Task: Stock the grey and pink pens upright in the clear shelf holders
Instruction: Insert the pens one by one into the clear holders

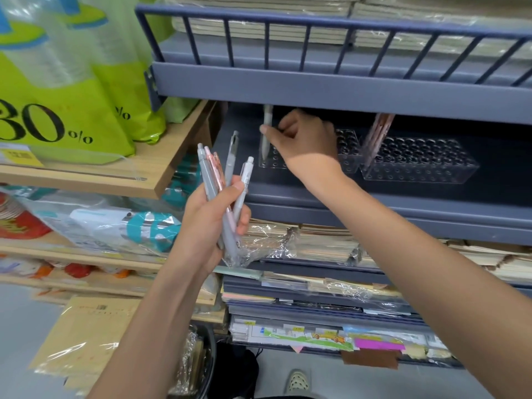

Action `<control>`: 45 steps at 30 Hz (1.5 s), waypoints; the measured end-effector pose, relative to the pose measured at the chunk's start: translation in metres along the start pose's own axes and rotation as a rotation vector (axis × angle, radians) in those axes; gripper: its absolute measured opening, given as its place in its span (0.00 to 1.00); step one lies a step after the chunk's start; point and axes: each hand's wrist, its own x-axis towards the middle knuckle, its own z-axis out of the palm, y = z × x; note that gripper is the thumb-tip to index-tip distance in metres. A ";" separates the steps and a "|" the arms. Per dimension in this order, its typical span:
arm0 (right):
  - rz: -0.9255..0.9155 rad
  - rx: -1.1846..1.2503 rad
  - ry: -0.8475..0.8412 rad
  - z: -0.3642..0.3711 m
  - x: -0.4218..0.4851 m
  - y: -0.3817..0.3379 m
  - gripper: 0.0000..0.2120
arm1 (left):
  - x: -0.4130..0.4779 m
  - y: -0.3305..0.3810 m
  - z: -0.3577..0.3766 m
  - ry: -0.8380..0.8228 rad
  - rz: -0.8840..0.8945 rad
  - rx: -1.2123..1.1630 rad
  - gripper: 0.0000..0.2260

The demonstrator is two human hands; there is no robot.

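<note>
Your left hand (pixel 213 214) and your right hand (pixel 302 139) are bare, and both arms (pixel 161 312) are bare too, all the way back from each hand. Far below your right hand, your pale shoe (pixel 296 381) has little holes on top.

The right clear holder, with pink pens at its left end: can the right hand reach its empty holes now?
Probably yes. The right hand, pinching a grey pen at the left holder, is just beside the right clear holder, and nothing stands before its holes. Only the shelf above leaves little headroom.
</note>
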 end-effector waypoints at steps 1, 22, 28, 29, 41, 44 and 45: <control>-0.008 -0.025 0.007 0.003 0.003 -0.001 0.15 | 0.000 0.001 0.000 0.002 -0.001 0.002 0.05; -0.065 -0.103 -0.132 -0.003 0.008 -0.002 0.08 | 0.002 0.003 -0.010 0.009 0.007 0.009 0.05; -0.052 -0.123 -0.184 -0.006 0.010 -0.005 0.11 | 0.002 0.004 -0.010 0.009 -0.006 0.001 0.05; -0.046 -0.115 -0.184 -0.006 0.010 -0.005 0.11 | 0.002 0.005 -0.010 0.009 -0.009 0.004 0.05; 0.065 0.422 -0.295 -0.029 -0.026 0.004 0.13 | 0.003 0.006 0.006 0.003 0.027 0.046 0.04; 0.101 0.458 -0.459 -0.038 -0.045 0.010 0.12 | 0.003 0.003 0.017 -0.009 0.030 0.050 0.04; 0.118 0.485 -0.470 -0.040 -0.047 0.012 0.11 | 0.003 0.002 0.020 -0.019 0.030 0.050 0.03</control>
